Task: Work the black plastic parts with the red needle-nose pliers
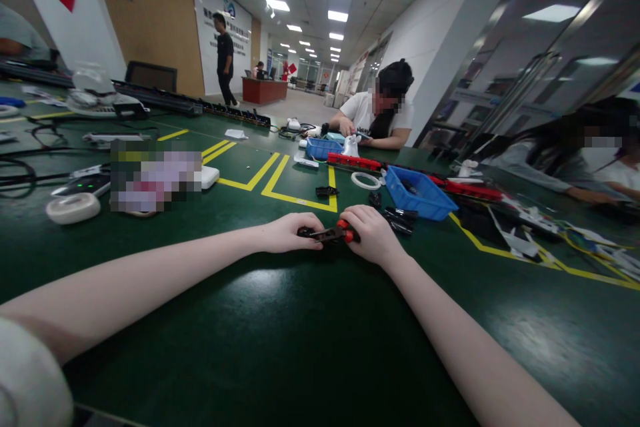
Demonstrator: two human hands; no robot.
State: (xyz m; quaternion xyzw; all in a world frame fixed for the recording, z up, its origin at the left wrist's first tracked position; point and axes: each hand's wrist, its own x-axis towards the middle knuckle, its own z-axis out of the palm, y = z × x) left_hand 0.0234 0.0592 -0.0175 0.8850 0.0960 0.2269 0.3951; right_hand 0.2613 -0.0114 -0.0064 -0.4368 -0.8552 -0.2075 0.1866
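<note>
Hands (371, 233) hold black piece (305, 231), pliers (330, 235) leftward.

1. The tabletop (300, 340) looks smooth and glossy.
2. The pliers (327, 235) show dark metal and plastic-looking grips (345, 231).
3. The blue bin (425, 205) looks like smooth plastic.
4. The black pieces (400, 219) look like glossy plastic.

Left arm (150, 283): plain off-white fabric sleeve (31, 377), rounded outline, edge blurred, at the upper part; bare below. Right forearm (460, 333): bare along visible length. Left hand (294, 232), right hand (374, 235): bare.
</note>
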